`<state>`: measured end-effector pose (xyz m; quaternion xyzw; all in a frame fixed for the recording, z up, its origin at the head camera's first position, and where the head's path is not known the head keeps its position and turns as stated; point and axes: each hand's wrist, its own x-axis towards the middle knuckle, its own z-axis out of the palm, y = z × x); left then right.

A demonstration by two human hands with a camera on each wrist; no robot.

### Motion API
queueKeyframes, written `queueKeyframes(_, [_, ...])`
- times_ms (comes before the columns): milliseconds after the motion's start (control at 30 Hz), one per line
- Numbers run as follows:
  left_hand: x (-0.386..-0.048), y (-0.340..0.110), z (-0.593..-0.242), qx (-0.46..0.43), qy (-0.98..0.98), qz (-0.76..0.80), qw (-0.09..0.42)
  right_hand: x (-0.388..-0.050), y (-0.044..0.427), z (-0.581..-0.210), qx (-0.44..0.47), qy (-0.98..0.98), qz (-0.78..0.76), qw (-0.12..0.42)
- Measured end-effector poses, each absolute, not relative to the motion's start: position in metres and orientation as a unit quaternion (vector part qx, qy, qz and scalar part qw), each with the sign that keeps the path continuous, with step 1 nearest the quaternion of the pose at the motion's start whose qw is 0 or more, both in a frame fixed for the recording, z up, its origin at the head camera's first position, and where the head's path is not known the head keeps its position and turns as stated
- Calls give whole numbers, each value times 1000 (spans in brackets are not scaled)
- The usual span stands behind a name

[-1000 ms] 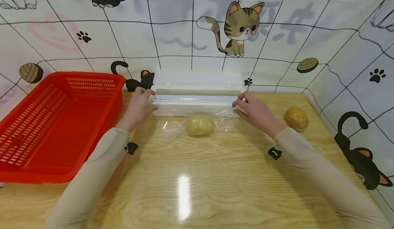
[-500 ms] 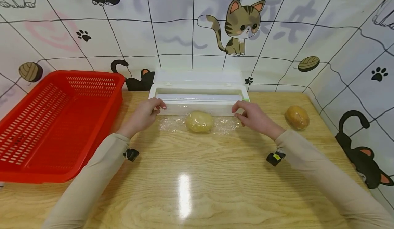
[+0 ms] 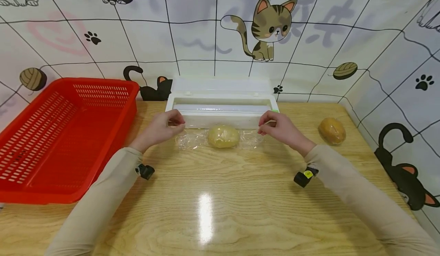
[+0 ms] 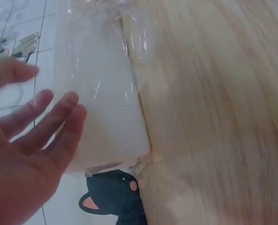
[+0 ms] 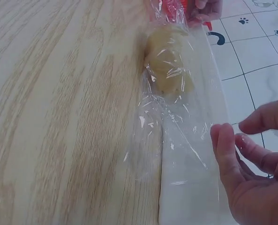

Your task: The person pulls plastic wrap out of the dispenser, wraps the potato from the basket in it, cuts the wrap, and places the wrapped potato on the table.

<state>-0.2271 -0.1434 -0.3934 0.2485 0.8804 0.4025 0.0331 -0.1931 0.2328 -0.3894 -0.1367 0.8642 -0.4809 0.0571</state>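
Note:
A pale yellow, potato-like lump point(image 3: 223, 136) lies under clear plastic wrap point(image 3: 192, 139) on the table. The wrap comes from a roll point(image 3: 221, 107) in a white dispenser box point(image 3: 221, 121) with its lid raised, and runs down over the box front. At the wrap's left edge is my left hand point(image 3: 159, 128); my right hand point(image 3: 282, 130) is at the right edge. Both have bent fingers with thumb and fingertips near each other. In the left wrist view a gap shows between thumb and fingers point(image 4: 71, 103). The right wrist view shows a smaller gap beside the fingers point(image 5: 228, 145).
A red perforated basket point(image 3: 79, 145) stands on the left. On the right lies a wrapped brownish-yellow round item point(image 3: 332, 130). Behind the wooden table point(image 3: 223, 202) is a wall covering point(image 3: 196, 38) with cartoon cats.
Both hands have come from the ends of the dispenser box down to its front, at the wrap's edges. Thumbs and fingertips have drawn closer together. The wrapped lump stays about where it was.

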Motion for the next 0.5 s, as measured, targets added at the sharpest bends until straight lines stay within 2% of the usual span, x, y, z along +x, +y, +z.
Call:
queueKeyframes(300, [-227,-140,-395,255,900,351,-48,-194,221,-396,-149,911,-383,-45])
queueKeyframes(500, [-220,-135,-391,269,920,272,-87,-196,217,-397,-159,910,-374,-81])
